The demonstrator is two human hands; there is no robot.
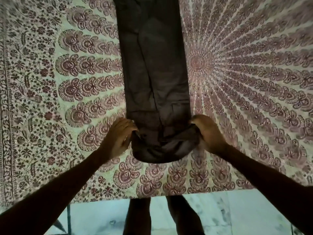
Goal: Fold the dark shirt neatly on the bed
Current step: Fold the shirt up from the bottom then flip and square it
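- We see the left hand (118,138) at the near left corner of a dark brown-grey cloth shirt (155,78), its fingers curled over the gathered edge and pinching the fabric.
- We see the right hand (209,133) at the near right corner, knuckles up, fingers closed round a bunch of the same cloth.
- Between the two hands the shirt's near end is rumpled and sags in a rounded fold towards us.
- Both bare forearms, the left forearm (59,189) and the right forearm (264,173), reach in from the bottom corners of the view.
- Beyond the hands the shirt lies flat as a long narrow strip, its sides folded inward, running straight away from us and out of the top of the view.
- It rests on a cream bedspread (245,82) printed in maroon, with feather-like motifs fanning out from a centre just right of the shirt.
- Along the far left we find a straight patterned border band (6,116), with small flowers beside it.
- The bedspread's near edge crosses the lower part of the view.
- Below that edge we see a pale, marbled floor (237,214) and the person's two dark legs (138,216) standing close against the edge.
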